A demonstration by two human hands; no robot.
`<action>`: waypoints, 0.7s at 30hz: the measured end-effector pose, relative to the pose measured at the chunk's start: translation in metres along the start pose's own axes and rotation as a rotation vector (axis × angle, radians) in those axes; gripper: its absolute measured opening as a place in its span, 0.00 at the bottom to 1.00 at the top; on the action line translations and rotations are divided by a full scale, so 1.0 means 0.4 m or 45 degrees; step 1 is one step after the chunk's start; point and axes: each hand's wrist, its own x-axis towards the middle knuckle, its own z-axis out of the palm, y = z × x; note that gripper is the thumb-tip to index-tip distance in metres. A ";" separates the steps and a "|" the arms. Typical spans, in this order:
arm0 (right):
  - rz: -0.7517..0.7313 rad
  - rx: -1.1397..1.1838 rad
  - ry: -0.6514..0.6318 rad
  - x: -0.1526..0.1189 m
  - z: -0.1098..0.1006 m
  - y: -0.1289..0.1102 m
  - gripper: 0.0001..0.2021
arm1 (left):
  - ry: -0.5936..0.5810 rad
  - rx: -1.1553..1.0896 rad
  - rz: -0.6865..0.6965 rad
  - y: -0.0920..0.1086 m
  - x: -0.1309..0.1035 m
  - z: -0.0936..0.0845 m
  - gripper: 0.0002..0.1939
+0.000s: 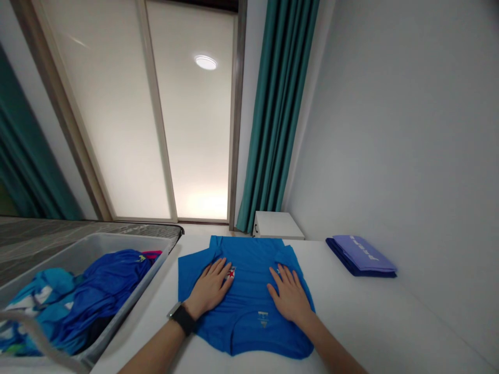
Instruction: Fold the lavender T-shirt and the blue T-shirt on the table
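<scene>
A blue T-shirt (249, 291) lies spread on the white table, its neckline towards me and its far edge doubled over near the back of the table. On its left side rests my left hand (212, 285), flat with fingers apart, partly covering a small red and white emblem. A dark watch circles that wrist. My right hand (289, 293) presses flat on the shirt's right side, fingers spread, over a small light mark. Neither hand grips the cloth. A pale label print shows inside the collar.
Folded purple and navy clothes (362, 254) sit on the table (374, 322) by the right wall. At left stands a grey plastic bin (136, 241) with crumpled blue clothes (105, 285). Beyond the table are a white cabinet (277, 226), a teal curtain (278, 114) and sliding doors (195, 130).
</scene>
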 end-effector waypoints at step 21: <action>0.189 -0.239 0.319 -0.037 0.023 0.105 0.31 | 0.031 0.165 -0.197 -0.004 -0.027 -0.059 0.28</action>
